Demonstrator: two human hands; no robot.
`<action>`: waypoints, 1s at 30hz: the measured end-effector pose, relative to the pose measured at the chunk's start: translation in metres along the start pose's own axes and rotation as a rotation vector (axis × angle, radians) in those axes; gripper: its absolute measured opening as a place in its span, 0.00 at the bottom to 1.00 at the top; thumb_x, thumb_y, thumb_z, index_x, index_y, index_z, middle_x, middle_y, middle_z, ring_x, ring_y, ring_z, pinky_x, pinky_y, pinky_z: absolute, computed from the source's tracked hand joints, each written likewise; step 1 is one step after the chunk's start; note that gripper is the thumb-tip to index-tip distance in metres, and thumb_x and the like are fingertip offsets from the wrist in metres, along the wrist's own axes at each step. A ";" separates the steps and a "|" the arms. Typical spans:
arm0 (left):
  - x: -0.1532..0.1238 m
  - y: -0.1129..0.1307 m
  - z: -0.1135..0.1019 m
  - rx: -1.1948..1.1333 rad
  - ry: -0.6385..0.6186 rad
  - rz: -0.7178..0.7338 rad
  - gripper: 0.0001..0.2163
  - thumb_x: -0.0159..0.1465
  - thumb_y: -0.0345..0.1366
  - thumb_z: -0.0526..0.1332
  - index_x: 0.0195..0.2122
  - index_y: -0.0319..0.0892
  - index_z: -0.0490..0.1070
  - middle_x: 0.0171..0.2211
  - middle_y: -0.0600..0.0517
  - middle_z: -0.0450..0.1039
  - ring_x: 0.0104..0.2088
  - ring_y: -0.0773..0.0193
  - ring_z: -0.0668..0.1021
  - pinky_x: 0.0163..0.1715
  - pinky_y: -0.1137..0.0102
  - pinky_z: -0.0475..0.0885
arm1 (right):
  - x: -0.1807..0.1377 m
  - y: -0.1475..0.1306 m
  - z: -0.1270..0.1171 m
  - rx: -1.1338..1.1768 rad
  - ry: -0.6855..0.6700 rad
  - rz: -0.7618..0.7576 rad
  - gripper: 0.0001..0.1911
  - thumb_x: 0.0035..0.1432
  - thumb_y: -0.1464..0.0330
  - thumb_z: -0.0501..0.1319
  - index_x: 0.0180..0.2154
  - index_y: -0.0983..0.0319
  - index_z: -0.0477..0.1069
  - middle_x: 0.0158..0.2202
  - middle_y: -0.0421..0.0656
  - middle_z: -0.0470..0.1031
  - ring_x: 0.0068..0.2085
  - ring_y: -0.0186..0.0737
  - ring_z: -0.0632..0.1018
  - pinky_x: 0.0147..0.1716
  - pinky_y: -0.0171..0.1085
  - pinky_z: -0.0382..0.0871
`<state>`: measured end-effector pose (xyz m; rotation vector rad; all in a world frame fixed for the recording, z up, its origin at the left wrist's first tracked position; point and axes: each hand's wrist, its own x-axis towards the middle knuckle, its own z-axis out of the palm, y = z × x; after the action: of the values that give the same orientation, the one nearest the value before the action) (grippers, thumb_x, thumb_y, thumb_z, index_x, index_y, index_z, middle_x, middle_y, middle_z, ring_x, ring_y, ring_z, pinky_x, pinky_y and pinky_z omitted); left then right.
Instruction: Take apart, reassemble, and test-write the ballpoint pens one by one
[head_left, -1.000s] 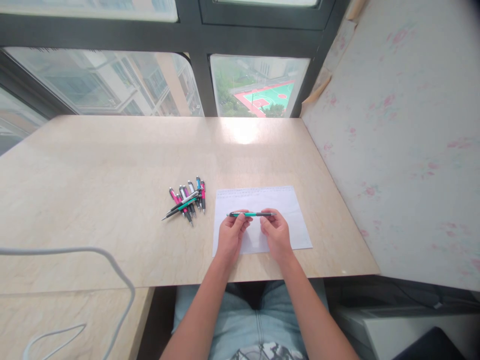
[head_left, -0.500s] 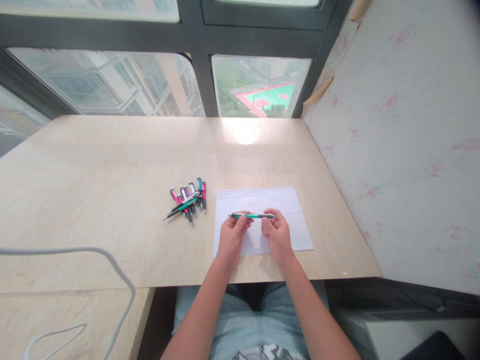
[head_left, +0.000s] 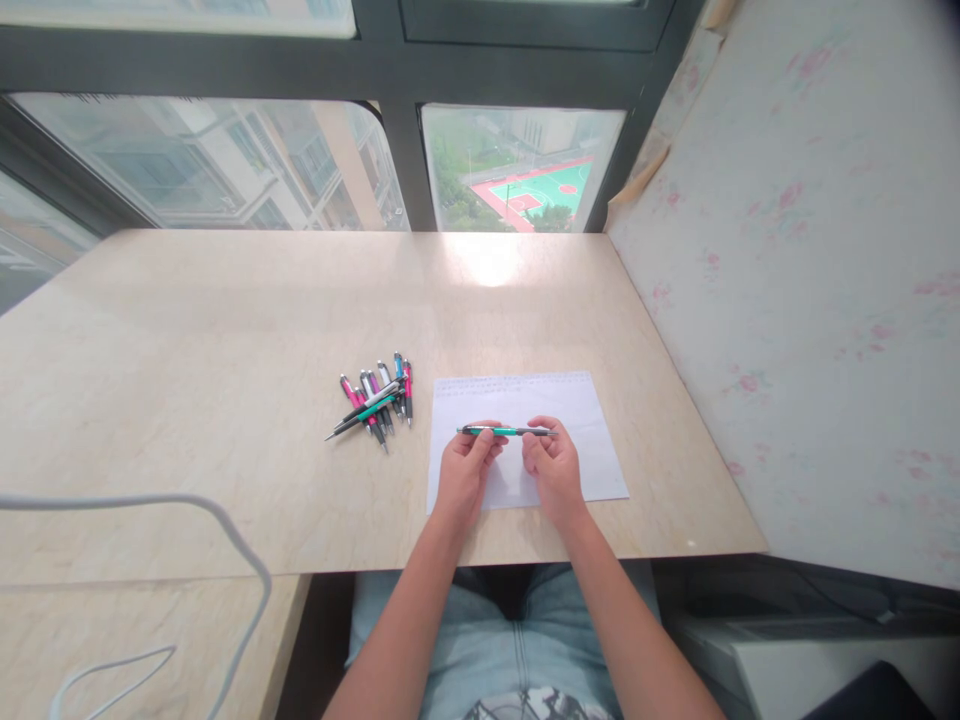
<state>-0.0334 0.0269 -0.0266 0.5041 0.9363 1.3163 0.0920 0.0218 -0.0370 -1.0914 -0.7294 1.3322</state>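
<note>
Over the paper sheet (head_left: 517, 402), a green-and-black click pen (head_left: 508, 432) was held level, its clip end closely pinched by the left hand (head_left: 463, 472) and its tip end by the right hand (head_left: 556, 470), with assorted pens (head_left: 380, 402) heaped left of the sheet.

Counter (head_left: 225, 330): pale beige, faintly mottled, glossy, bright glare toward its far edge. Heap of pens (head_left: 375, 407) lay on it, pink, white, green, blue and purple among them, some crossed over others. Just right of these, apart, a white sheet of paper (head_left: 510, 480) lay flat, faint writing along its far edge.
</note>
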 end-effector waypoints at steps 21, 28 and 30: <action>0.001 -0.002 -0.001 -0.006 0.026 0.021 0.11 0.57 0.40 0.69 0.38 0.39 0.78 0.37 0.47 0.79 0.35 0.66 0.78 0.41 0.70 0.70 | 0.000 -0.004 -0.001 -0.019 -0.025 0.035 0.15 0.54 0.57 0.66 0.34 0.59 0.66 0.16 0.29 0.58 0.17 0.26 0.55 0.16 0.29 0.47; 0.001 -0.001 0.001 -0.019 0.056 0.017 0.11 0.56 0.40 0.69 0.37 0.39 0.78 0.34 0.49 0.78 0.34 0.67 0.78 0.40 0.70 0.70 | 0.000 -0.003 0.000 -0.024 -0.034 0.026 0.15 0.57 0.55 0.63 0.33 0.59 0.65 0.15 0.29 0.58 0.16 0.26 0.55 0.15 0.29 0.47; 0.001 0.000 0.001 -0.020 0.053 0.018 0.11 0.56 0.40 0.70 0.36 0.39 0.78 0.34 0.49 0.78 0.34 0.67 0.78 0.40 0.70 0.70 | 0.001 -0.004 0.002 -0.056 -0.040 0.035 0.18 0.59 0.54 0.61 0.28 0.60 0.63 0.15 0.30 0.57 0.16 0.26 0.54 0.15 0.29 0.46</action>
<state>-0.0322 0.0281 -0.0265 0.4651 0.9640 1.3597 0.0919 0.0236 -0.0325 -1.1294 -0.7843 1.3735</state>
